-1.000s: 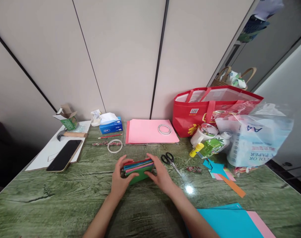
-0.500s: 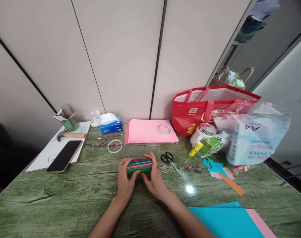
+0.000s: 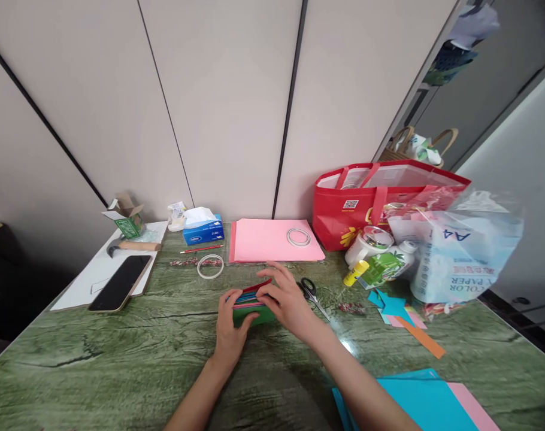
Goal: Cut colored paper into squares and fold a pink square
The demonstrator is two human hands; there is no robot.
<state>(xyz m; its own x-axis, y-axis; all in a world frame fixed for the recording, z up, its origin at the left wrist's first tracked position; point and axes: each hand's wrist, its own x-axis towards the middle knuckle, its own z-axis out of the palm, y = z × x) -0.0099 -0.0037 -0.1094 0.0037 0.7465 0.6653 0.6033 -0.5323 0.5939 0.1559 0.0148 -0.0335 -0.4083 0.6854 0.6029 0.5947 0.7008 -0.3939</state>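
Observation:
A small stack of folded coloured paper, green on the near side with blue, pink and red layers behind, stands on edge on the table. My left hand grips its left end, thumb on the green face and fingers behind. Over the stack's right end, my right hand has its fingers at the top edge, where the red sheet lifts away from the others. Whether those fingers pinch the red sheet is hard to see. Black-handled scissors lie just right of my right hand, partly covered by it.
Pink sheets lie at the back with a tape ring on them. Left are a tape roll, tissue box, phone and hammer. Right stand a red bag, glue stick and paper scraps; blue sheets lie nearer.
My right hand has left the right end of the stack and risen over its top edge. The red sheet now tilts up from the stack. My left hand keeps its grip.

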